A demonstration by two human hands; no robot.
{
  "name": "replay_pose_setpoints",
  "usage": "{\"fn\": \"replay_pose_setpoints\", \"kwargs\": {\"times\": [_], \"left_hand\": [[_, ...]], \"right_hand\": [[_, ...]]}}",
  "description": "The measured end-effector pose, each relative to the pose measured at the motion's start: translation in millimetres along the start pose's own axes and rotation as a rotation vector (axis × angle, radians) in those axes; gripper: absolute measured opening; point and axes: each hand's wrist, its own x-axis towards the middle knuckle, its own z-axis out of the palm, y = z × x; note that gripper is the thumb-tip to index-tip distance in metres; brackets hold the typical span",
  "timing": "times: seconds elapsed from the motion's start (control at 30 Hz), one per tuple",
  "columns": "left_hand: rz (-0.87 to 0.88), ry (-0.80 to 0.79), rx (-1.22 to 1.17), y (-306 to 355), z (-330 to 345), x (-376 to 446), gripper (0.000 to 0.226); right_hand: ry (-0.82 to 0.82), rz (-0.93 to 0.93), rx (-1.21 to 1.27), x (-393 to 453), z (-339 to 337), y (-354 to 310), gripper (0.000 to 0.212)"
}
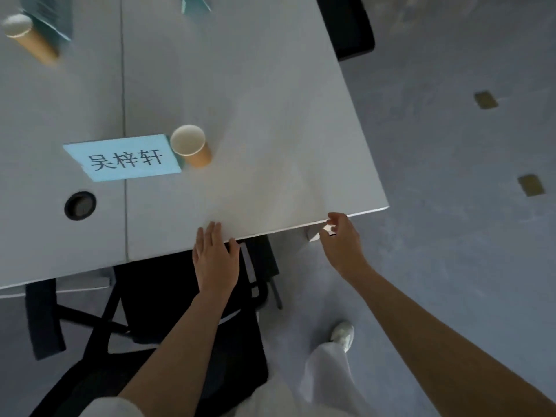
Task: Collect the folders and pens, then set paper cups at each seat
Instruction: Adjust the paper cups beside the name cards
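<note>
Left hand (215,260) flat, fingers straight on the white table (270,130) edge at 6 o'clock, holding nothing. Right hand (341,239) loosely curled, empty, at 4. Tan paper cup (192,147) upright beside the pale blue name card (126,161), marking that seat. Second tan cup (28,37) at 11, blurred.

- Left hand (215,263) reaches forward, palm down, its fingers (210,233) straight and close together, tips over the near edge of the desk (270,130)
- Left forearm is bare and runs up from the lower left
- Right hand (341,239) sits at the same desk edge near the corner, fingers (332,219) loosely curled, holding nothing
- Right forearm is bare and stretches in from the lower right corner
- Both hands are well apart from each other
</note>
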Motion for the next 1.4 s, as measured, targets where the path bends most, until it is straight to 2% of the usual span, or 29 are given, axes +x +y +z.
{"fn": "replay_pose_setpoints", "kwargs": {"times": [0.1, 0.17, 0.23, 0.33, 0.4, 0.53, 0.67, 0.77, 0.97, 1.07, 1.17, 1.4], "left_hand": [[0.032, 0.022, -0.071, 57.2, 25.8, -41.9, 0.047], [0.078, -0.002, -0.108, 118.2, 47.2, -75.4, 0.054], [0.107, -0.011, -0.152, 138.8, 59.8, -87.5, 0.058], [0.192, -0.046, -0.23, 221.0, 78.5, -117.0, 0.047], [0.236, -0.042, -0.27, 255.7, 85.9, -124.9, 0.037], [0.308, -0.007, -0.334, 309.1, 89.9, -125.2, 0.035], [0.338, 0.034, -0.339, 346.6, 98.1, -103.7, 0.028], [0.303, 0.035, -0.353, 375.0, 103.1, -77.3, 0.03], [0.218, -0.02, -0.354, 429.4, 97.3, -10.4, 0.021], [0.223, -0.004, -0.373, 464.7, 86.4, 38.1, 0.015], [0.221, 0.033, -0.398, 496.3, 75.7, 82.3, 0.019], [0.002, 0.019, -0.458, 561.7, 85.2, 165.9, 0.008]], "right_hand": [[0.005, -0.01, -0.006, -11.5, -51.6, 44.1, 0.032], [0.006, 0.0, -0.011, -19.6, -102.6, 80.3, 0.033], [-0.009, -0.003, -0.008, -24.2, -114.0, 89.6, 0.035], [0.026, -0.005, 0.028, -24.2, -179.7, 118.7, 0.036], [0.046, -0.006, 0.05, -18.8, -206.6, 130.5, 0.037], [0.105, 0.011, 0.115, 0.1, -241.9, 139.1, 0.038], [0.086, 0.015, 0.14, 37.5, -267.0, 135.2, 0.037], [0.065, -0.009, 0.141, 79.4, -287.8, 122.1, 0.036], [0.009, -0.043, 0.099, 169.1, -329.7, 80.2, 0.033], [0.006, -0.068, 0.099, 225.1, -352.0, 54.0, 0.032], [-0.006, -0.08, 0.111, 274.3, -369.3, 29.0, 0.031], [-0.139, -0.098, 0.117, 383.6, -394.2, -8.3, 0.031]]}}
